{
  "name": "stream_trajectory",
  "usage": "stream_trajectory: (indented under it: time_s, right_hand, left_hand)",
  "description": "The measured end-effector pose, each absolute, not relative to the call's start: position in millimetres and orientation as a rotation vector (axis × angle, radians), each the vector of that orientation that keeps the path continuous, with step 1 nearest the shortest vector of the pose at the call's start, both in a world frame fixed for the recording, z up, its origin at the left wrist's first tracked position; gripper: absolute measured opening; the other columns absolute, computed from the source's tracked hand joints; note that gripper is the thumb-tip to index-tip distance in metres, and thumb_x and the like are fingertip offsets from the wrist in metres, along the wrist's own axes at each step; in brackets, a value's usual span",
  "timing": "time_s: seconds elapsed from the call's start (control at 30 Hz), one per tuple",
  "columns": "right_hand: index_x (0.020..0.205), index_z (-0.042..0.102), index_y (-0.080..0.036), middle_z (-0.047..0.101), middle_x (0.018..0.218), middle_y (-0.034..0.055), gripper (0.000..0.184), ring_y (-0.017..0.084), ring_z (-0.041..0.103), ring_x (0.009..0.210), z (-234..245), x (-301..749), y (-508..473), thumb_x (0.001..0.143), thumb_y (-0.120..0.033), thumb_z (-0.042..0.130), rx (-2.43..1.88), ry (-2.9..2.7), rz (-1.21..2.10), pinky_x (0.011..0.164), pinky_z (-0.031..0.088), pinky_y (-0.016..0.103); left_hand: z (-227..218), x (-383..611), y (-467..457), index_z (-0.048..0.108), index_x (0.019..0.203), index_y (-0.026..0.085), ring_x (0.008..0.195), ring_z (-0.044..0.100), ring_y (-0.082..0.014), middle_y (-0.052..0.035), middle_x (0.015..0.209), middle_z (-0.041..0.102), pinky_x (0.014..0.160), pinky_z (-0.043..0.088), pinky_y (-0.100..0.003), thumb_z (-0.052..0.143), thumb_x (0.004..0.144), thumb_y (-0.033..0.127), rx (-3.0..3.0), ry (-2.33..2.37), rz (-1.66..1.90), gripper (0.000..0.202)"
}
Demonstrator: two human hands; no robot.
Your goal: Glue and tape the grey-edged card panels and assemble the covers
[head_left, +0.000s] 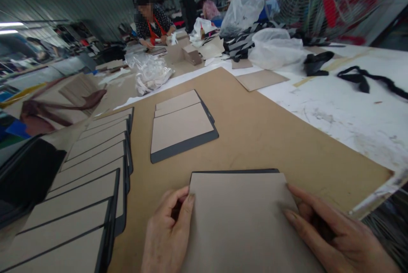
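A grey-brown cardboard panel (239, 222) lies in front of me, with a strip of dark backing sheet (236, 171) showing past its far edge. My left hand (168, 230) pinches the panel's left edge between thumb and fingers. On the opposite edge, my right hand (328, 226) grips with the thumb on top and the fingers along the side. The panel's near end runs out of view. Beyond it sits a small stack of dark-backed panels (183, 124). To the left, several more dark-edged panels (89, 183) overlap in a row.
Brown board (248, 124) covers the work table. Black folded material (28, 175) lies at far left. A loose cardboard sheet (263, 80), plastic bags (276, 47) and black strips (366, 77) lie farther back. A co-worker (154, 22) in a red apron works at the far end.
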State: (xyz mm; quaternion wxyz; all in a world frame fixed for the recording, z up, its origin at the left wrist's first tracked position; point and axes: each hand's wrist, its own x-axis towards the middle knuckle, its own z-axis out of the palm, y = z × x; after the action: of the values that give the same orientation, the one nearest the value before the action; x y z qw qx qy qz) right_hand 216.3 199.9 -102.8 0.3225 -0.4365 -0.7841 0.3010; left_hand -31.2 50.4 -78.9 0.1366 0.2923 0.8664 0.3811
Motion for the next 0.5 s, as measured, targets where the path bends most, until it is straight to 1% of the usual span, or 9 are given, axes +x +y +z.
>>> stream_trajectory:
  time_s: [0.07, 0.2, 0.3, 0.4, 0.5]
  right_hand:
    - [0.101, 0.073, -0.032, 0.063, 0.059, -0.0017, 0.035, 0.017, 0.060, 0.048, -100.9, 213.8, 202.3, 0.077, -0.055, 0.063, -1.136, -2.094, 0.792, 0.046, 0.052, 0.027]
    - [0.101, 0.072, -0.031, 0.062, 0.058, -0.0025, 0.033, 0.015, 0.059, 0.046, -101.2, 214.9, 205.5, 0.079, -0.054, 0.062, -1.099, -2.151, 0.791, 0.043, 0.050, 0.025]
    - [0.105, 0.071, -0.028, 0.062, 0.059, -0.0023, 0.033, 0.015, 0.060, 0.049, -101.1, 217.1, 205.9, 0.082, -0.051, 0.061, -1.102, -2.203, 0.785, 0.045, 0.051, 0.023]
    - [0.108, 0.070, -0.024, 0.064, 0.063, -0.0020, 0.033, 0.014, 0.062, 0.052, -100.7, 217.5, 206.1, 0.086, -0.046, 0.059, -1.093, -2.263, 0.783, 0.047, 0.052, 0.021]
    - [0.111, 0.068, -0.023, 0.064, 0.064, -0.0023, 0.033, 0.013, 0.062, 0.053, -101.0, 215.6, 208.1, 0.087, -0.044, 0.058, -1.050, -2.300, 0.768, 0.048, 0.052, 0.020]
  left_hand:
    - [-79.8, -32.9, 51.1, 0.073, 0.097, 0.027, 0.087, 0.064, -0.0230, -0.0027, 0.095, 0.070, 0.073, 0.048, -0.030, 0.062, 0.081, 0.050, 0.877, 2.516, 1.111, 0.030]
    - [-80.7, -34.4, 51.4, 0.073, 0.100, 0.027, 0.080, 0.064, -0.0213, -0.0016, 0.088, 0.069, 0.071, 0.050, -0.030, 0.062, 0.081, 0.051, 0.927, 2.529, 1.085, 0.032]
    - [-80.6, -35.2, 50.4, 0.072, 0.101, 0.027, 0.083, 0.065, -0.0213, -0.0015, 0.089, 0.069, 0.072, 0.052, -0.031, 0.060, 0.082, 0.052, 0.966, 2.541, 1.038, 0.034]
    - [-80.5, -36.4, 50.5, 0.072, 0.097, 0.027, 0.087, 0.066, -0.0215, -0.0015, 0.093, 0.070, 0.073, 0.054, -0.031, 0.058, 0.082, 0.054, 1.003, 2.577, 1.002, 0.034]
    - [-80.9, -37.6, 51.4, 0.072, 0.095, 0.027, 0.087, 0.066, -0.0209, -0.0009, 0.092, 0.070, 0.073, 0.054, -0.031, 0.057, 0.083, 0.055, 1.046, 2.601, 0.980, 0.034]
